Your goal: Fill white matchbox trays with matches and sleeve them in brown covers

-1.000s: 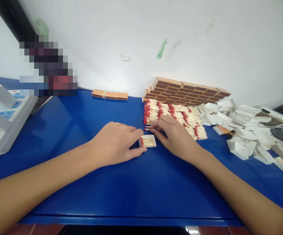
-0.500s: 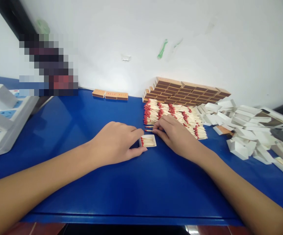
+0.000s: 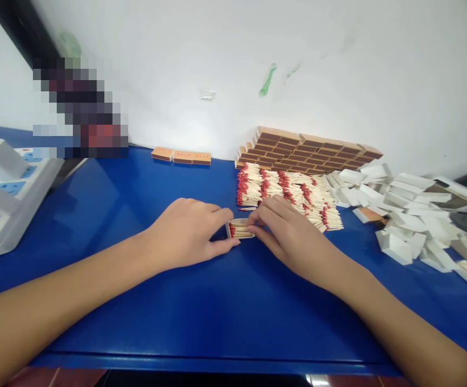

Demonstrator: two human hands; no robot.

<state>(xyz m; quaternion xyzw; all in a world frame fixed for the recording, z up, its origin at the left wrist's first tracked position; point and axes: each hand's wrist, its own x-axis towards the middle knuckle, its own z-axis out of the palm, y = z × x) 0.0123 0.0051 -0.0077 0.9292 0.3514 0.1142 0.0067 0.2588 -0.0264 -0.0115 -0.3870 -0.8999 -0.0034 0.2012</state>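
My left hand [image 3: 187, 234] grips the left end of a small white matchbox tray [image 3: 240, 220] between thumb and forefinger. Red-headed matches [image 3: 238, 231] lie side by side in the tray, their heads to the left. Over the tray's right end, my right hand [image 3: 288, 228] has thumb and fingertips pinched together on a match, mostly hidden among those in the tray. Just beyond the right hand spreads a large pile of loose matches [image 3: 285, 185], partly covered by it.
A stepped stack of brown matchboxes [image 3: 298, 150] stands against the wall behind the pile. White empty trays [image 3: 407, 199] are heaped at right. Several orange matchboxes [image 3: 182, 156] line the wall, and a grey-white plastic device [image 3: 11, 199] sits far left on the blue table [image 3: 217, 306].
My right hand has moved from the edge of the match pile down and left to the tray, bringing a match. The left hand stays at the tray, which has shifted slightly left.
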